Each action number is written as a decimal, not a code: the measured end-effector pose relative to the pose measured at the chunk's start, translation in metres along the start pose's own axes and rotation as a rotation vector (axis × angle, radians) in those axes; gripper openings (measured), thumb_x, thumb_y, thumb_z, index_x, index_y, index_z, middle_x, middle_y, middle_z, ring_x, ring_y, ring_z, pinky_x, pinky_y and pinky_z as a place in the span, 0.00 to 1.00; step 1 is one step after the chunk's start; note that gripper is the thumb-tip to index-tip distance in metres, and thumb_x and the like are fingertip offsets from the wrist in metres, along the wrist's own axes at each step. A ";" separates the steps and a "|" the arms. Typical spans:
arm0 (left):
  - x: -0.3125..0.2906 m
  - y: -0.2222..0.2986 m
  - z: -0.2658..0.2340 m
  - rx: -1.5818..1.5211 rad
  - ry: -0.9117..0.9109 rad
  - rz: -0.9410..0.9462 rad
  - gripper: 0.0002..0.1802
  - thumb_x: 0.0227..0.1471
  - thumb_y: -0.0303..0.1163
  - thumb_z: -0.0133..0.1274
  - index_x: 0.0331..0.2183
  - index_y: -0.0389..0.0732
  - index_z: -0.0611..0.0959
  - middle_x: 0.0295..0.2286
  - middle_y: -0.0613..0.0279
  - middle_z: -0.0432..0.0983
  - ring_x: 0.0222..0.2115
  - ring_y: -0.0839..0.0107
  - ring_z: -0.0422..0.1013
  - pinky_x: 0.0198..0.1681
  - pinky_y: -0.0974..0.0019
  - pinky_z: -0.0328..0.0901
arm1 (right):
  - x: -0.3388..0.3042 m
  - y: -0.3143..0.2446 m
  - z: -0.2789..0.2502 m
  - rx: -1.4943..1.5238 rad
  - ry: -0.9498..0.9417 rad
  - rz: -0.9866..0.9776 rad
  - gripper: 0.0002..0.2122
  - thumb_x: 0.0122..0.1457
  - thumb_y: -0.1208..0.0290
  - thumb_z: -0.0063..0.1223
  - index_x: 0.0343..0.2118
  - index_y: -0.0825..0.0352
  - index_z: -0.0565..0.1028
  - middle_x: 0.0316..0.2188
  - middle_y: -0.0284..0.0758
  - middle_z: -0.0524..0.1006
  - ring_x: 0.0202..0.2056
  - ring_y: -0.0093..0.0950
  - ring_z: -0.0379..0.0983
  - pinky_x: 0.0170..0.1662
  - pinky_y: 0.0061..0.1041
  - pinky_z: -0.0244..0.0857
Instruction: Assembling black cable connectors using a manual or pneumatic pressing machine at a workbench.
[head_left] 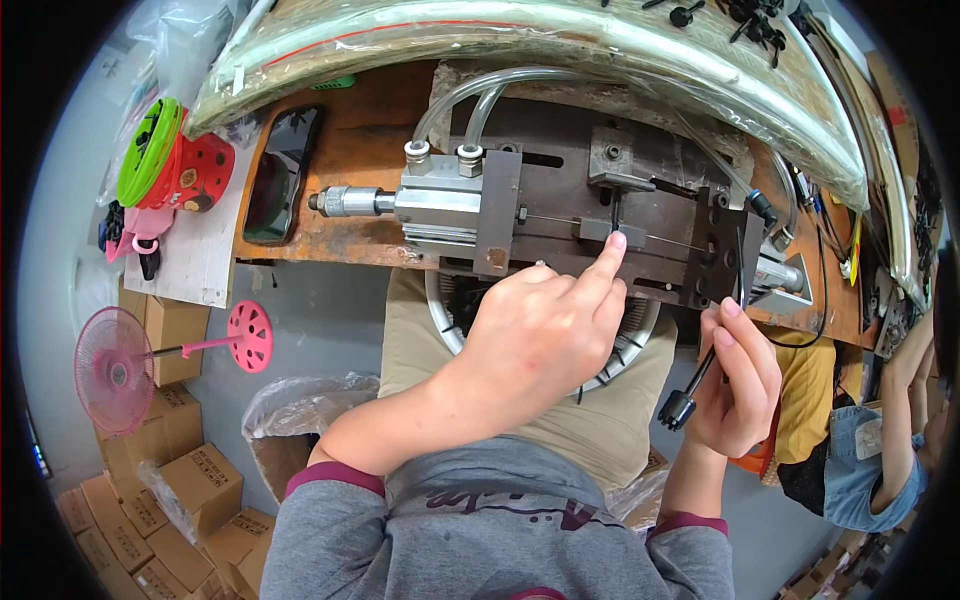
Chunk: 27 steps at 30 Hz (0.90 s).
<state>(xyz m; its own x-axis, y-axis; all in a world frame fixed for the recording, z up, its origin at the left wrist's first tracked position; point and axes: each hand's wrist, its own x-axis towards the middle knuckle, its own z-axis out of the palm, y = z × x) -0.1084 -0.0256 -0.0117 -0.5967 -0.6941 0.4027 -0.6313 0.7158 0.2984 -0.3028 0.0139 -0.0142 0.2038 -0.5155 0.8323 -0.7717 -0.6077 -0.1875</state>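
Observation:
My left hand (545,320) reaches over the metal fixture (560,175), index finger stretched out and the other fingers bent. Its index fingertip touches the lower end of a thin black part (615,212) standing at the small grey block in the middle of the fixture. Nothing shows gripped in that hand, though its palm is hidden. Off the fixture's right end, my right hand (738,385) is closed on a thin black rod with a wider, notched black end (677,408) hanging below the fingers. A slim dark tip (741,265) rises above the same fingers.
A silver air cylinder (440,205) with clear hoses sits left on the fixture. Beyond lies a dark phone (283,175). Plastic-wrapped lengths (540,45) span the back. A red tub (205,172), pink fan (115,370) and cardboard boxes (200,475) are left; another person (880,450) sits right.

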 end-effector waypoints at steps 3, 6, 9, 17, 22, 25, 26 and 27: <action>0.001 0.001 -0.006 -0.017 -0.051 -0.049 0.15 0.42 0.30 0.60 0.34 0.35 0.83 0.47 0.51 0.75 0.25 0.69 0.75 0.30 0.70 0.70 | 0.000 0.001 0.000 -0.022 0.021 -0.018 0.14 0.45 0.89 0.63 0.36 0.74 0.74 0.36 0.47 0.78 0.30 0.37 0.77 0.32 0.28 0.75; 0.001 -0.001 -0.010 -0.301 0.069 -0.047 0.16 0.40 0.29 0.64 0.35 0.35 0.84 0.44 0.52 0.78 0.28 0.68 0.77 0.31 0.69 0.71 | -0.002 0.003 0.000 -0.056 0.015 -0.059 0.15 0.44 0.89 0.64 0.36 0.74 0.75 0.35 0.47 0.78 0.30 0.36 0.77 0.31 0.28 0.75; -0.010 0.009 -0.018 -0.948 0.094 -0.072 0.18 0.38 0.27 0.66 0.37 0.37 0.85 0.39 0.53 0.80 0.31 0.66 0.77 0.34 0.66 0.73 | -0.002 -0.003 0.002 -0.066 -0.045 -0.083 0.17 0.43 0.89 0.64 0.38 0.75 0.75 0.35 0.47 0.78 0.30 0.36 0.77 0.31 0.27 0.74; -0.015 0.005 -0.012 -0.333 0.185 -0.051 0.17 0.34 0.25 0.66 0.33 0.37 0.84 0.44 0.54 0.76 0.35 0.66 0.75 0.35 0.67 0.72 | 0.009 -0.003 0.006 0.158 0.030 0.151 0.19 0.59 0.79 0.49 0.53 0.80 0.67 0.50 0.58 0.69 0.49 0.49 0.72 0.53 0.41 0.67; -0.013 0.003 0.015 -0.016 0.171 -0.025 0.15 0.36 0.30 0.64 0.31 0.37 0.82 0.46 0.54 0.76 0.25 0.71 0.73 0.30 0.70 0.68 | 0.005 -0.004 -0.004 0.090 -0.127 0.180 0.21 0.63 0.75 0.42 0.57 0.79 0.62 0.53 0.59 0.66 0.52 0.52 0.70 0.56 0.44 0.62; -0.001 0.004 0.011 0.015 0.125 -0.026 0.13 0.37 0.30 0.63 0.31 0.37 0.82 0.46 0.54 0.76 0.22 0.73 0.72 0.27 0.71 0.66 | 0.001 -0.013 0.002 0.394 0.103 0.337 0.14 0.54 0.84 0.53 0.45 0.75 0.69 0.53 0.57 0.67 0.48 0.46 0.74 0.55 0.39 0.64; -0.001 0.004 0.010 0.028 0.110 -0.023 0.13 0.38 0.30 0.62 0.31 0.37 0.82 0.46 0.54 0.76 0.22 0.73 0.72 0.27 0.71 0.66 | 0.000 -0.017 0.006 0.554 0.198 0.388 0.13 0.52 0.86 0.55 0.42 0.74 0.71 0.52 0.57 0.67 0.47 0.45 0.75 0.55 0.39 0.65; 0.000 0.004 0.009 0.041 0.096 -0.019 0.13 0.38 0.30 0.62 0.31 0.37 0.82 0.46 0.54 0.76 0.22 0.73 0.72 0.27 0.71 0.66 | 0.005 -0.025 0.003 0.545 0.204 0.529 0.14 0.47 0.90 0.58 0.37 0.71 0.71 0.52 0.55 0.68 0.45 0.41 0.77 0.54 0.36 0.66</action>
<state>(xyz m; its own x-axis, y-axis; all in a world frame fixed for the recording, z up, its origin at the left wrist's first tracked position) -0.1155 -0.0230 -0.0185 -0.5351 -0.6958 0.4790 -0.6632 0.6973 0.2720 -0.2804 0.0244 -0.0066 -0.2637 -0.7297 0.6308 -0.3199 -0.5508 -0.7709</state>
